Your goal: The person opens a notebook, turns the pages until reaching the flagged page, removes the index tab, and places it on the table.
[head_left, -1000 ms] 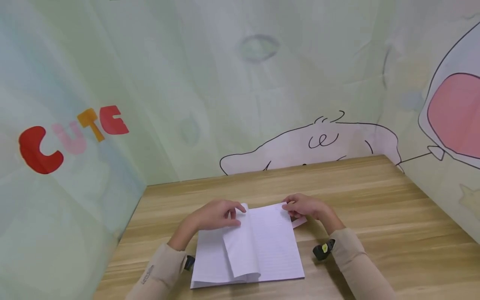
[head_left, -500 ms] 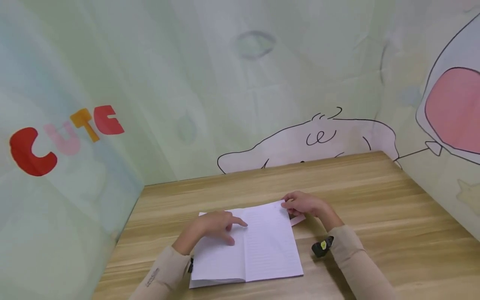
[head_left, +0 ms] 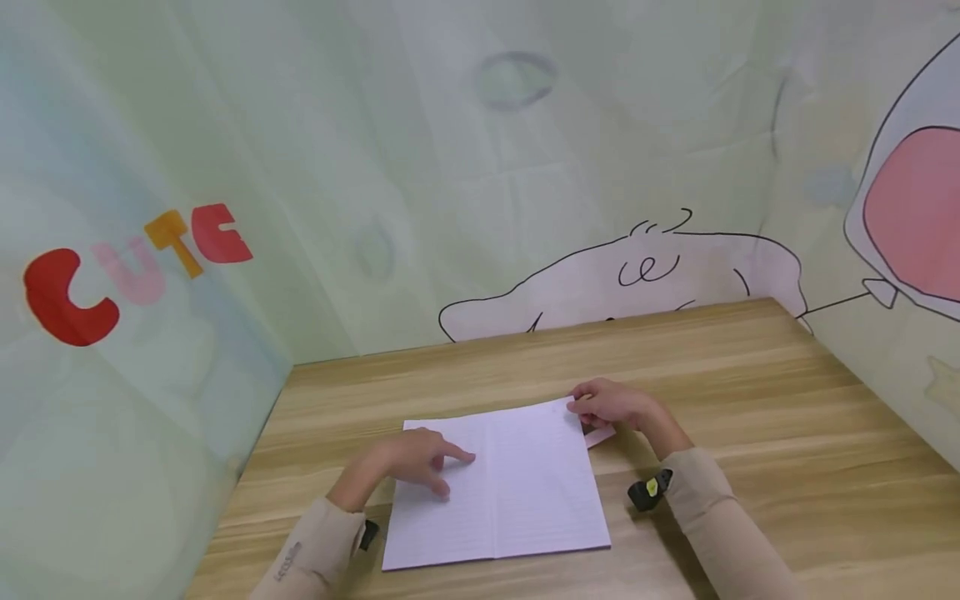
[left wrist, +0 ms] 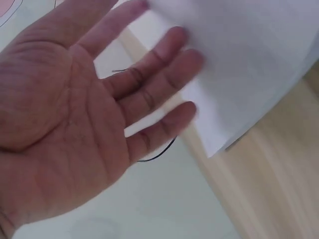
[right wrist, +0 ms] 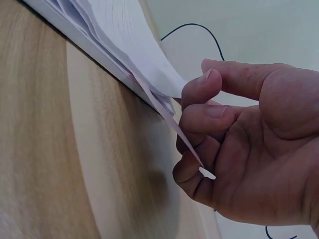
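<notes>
An open notebook (head_left: 543, 492) with white, faintly lined pages lies on the wooden table. Over its left page is my left hand (head_left: 416, 457), index finger stretched toward the centre fold. In the left wrist view its fingers are spread and loosely bent, near a page (left wrist: 249, 69), with nothing held. At the far right corner my right hand (head_left: 613, 405) has its thumb and index at the page edges; contact there is partly hidden. Its curled fingers hold a narrow pink paper slip (right wrist: 172, 124), which runs out beside the notebook's edge.
The wooden table (head_left: 750, 400) extends around the notebook. Printed fabric walls (head_left: 360, 167) stand at the back and both sides. Dark wrist cameras (head_left: 648, 492) are strapped at the sleeves.
A page that stood raised in my left fingers has gone over and lies flat on the left. My left hand has drawn back leftward. The right hand stays at the corner.
</notes>
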Demonstrator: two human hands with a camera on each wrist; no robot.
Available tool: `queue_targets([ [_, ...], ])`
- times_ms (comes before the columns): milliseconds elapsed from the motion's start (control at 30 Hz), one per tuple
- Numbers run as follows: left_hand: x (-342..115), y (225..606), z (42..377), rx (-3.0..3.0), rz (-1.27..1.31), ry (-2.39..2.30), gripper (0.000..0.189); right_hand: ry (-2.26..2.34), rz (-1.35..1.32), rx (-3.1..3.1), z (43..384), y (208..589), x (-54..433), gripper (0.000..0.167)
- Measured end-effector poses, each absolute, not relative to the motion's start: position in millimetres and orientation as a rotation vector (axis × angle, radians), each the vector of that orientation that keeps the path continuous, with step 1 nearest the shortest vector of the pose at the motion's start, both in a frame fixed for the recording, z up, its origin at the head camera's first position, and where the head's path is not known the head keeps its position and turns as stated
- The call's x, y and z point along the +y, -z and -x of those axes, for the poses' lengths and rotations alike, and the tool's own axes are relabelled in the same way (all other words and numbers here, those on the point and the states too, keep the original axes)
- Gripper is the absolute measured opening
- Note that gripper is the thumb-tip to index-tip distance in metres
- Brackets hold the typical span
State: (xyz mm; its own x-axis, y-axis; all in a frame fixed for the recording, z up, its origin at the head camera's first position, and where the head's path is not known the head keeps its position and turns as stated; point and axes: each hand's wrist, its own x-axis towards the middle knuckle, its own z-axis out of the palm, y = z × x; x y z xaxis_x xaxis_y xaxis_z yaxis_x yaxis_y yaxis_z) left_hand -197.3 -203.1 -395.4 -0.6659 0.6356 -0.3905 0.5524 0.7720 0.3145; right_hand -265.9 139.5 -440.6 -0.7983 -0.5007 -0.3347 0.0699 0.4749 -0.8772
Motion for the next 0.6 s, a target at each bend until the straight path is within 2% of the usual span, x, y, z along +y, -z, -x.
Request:
queue_targets([
  [100, -200.8, 389.0, 199.7, 2.468, -0.846, -0.189, 0.048, 1.309, 0.351, 2.165, 266.2, 440.0, 140.5, 0.017],
  [400, -174.9, 387.0, 215.6, 2.487, -0.773, -0.156, 0.015, 1.298, 0.385, 2.172, 263.5, 441.3, 138.0, 0.025],
  [600, -155.7, 397.3, 232.3, 2.538, -0.845, -0.168, 0.015, 1.287, 0.402, 2.186, 262.8, 440.3, 139.3, 0.027],
])
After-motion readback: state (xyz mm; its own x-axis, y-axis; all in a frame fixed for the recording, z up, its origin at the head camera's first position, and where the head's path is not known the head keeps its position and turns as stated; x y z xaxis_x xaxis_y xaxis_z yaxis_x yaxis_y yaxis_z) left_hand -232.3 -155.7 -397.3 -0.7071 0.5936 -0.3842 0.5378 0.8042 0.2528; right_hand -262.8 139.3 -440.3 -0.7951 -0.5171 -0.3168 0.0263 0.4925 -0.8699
